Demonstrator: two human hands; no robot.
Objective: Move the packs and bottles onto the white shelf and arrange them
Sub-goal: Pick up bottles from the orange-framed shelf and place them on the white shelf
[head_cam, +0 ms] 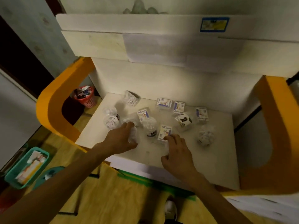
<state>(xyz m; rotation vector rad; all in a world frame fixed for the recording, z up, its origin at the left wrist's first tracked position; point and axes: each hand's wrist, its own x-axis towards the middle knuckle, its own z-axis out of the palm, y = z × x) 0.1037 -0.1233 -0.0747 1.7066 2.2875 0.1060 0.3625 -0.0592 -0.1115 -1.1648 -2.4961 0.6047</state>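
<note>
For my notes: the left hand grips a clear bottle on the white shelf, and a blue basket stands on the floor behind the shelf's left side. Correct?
Not quite. In the head view the basket is red, not blue. The left hand does grip a clear bottle on the white shelf.

White shelf (210, 143): matt, smooth board, faint scuffs. Bottles (151, 126): clear glossy plastic, printed labels. Packs (164, 132): clear plastic, paper labels. Red basket (85, 98), upper left: plastic lattice. Teal bin (26, 167), lower left: smooth plastic.

Bare forearms, no sleeves; white shoe (170, 209) visible below.
</note>
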